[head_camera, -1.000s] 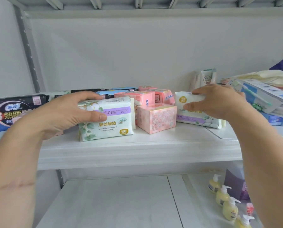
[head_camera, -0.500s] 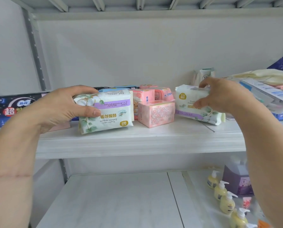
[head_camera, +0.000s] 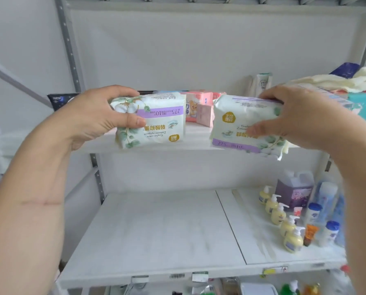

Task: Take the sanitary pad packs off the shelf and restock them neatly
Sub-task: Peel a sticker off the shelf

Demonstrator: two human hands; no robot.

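The left hand [head_camera: 97, 122] holds one white pad pack [head_camera: 154, 120]. The right hand [head_camera: 295, 122] holds another pad pack [head_camera: 239, 122] by the shelf [head_camera: 195, 141].

Evenly and brightly lit by soft, diffuse light; source not visible. Only faint shadows, seen under the upper shelf [head_camera: 177, 145] and beneath the row of pump bottles [head_camera: 281, 218] on the lower shelf. No hard glare; mild washed-out whites on the back panel [head_camera: 199, 50]. Pronounced wide-angle distortion: uprights and shelf edges bowed and splayed toward the frame borders (strongest at the left and right edges). Motion blur on the right hand [head_camera: 301, 118] and the pack [head_camera: 237, 122] it grips; print there smeared. Sharper detail on the left hand [head_camera: 92, 120] and its pack [head_camera: 156, 122], lettering legible. Soft, smeared rendering at the bottom edge and lower right corner.
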